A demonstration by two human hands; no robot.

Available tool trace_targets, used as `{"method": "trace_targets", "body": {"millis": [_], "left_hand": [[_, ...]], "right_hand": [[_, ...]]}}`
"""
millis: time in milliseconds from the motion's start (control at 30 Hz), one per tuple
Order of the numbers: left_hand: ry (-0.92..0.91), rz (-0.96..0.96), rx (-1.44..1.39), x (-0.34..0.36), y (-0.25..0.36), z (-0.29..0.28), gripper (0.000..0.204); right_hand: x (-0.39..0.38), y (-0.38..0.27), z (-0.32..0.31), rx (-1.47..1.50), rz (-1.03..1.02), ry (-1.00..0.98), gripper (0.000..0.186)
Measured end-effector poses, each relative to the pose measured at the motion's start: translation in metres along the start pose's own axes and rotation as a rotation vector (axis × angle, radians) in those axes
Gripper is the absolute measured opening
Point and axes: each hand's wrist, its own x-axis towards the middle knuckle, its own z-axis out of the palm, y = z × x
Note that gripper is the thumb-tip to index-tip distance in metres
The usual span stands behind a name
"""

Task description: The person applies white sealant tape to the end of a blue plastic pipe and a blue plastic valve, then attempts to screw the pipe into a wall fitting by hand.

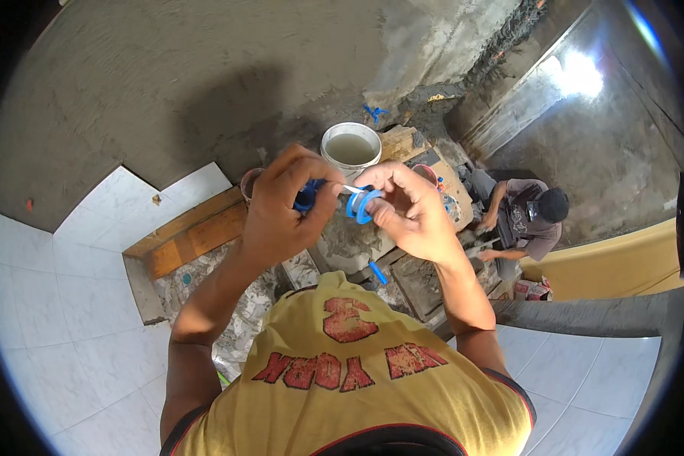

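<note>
Blue fitting [306, 197] pinched by left fingers [323, 199]; right fingers [372, 199] grip tape roll [361, 205]

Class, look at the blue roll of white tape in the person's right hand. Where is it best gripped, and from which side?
Probably by the blue tape roll's outer rim, a thumb-and-finger grip from its right, as the right hand has it. The white tape leaves leftward toward the blue fitting in the left hand, so that side stays free.

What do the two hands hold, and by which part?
The left hand wraps around a blue fitting. The right hand pinches a blue tape spool by its rim.
</note>
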Motion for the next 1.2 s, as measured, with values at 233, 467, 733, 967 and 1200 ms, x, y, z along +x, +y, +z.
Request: {"method": "trace_targets", "body": {"millis": [233,467,733,967,1200], "left_hand": [[0.063,-0.312,-0.236,-0.024,-0.011,0.014,0.006],[0.102,-0.344,-0.307,-0.042,-0.020,0.024,0.004],[0.139,-0.413,-0.536,-0.055,-0.012,0.026,0.013],[-0.024,-0.786,-0.758,-0.064,-0.001,0.019,0.036],[0.041,-0.707,-0.769,-0.079,-0.008,0.028,0.018]], "right_hand": [[0.001,0.030,0.002,0.659,0.191,-0.103,0.031],[0.005,0.032,0.015,0.336,0.226,0.121,0.021],[0.010,0.001,0.000,-0.177,0.177,-0.017,0.016],[0.021,-0.021,-0.016,-0.455,-0.125,-0.168,0.017],[0.027,-0.029,-0.014,-0.576,-0.060,-0.342,0.015]]}}
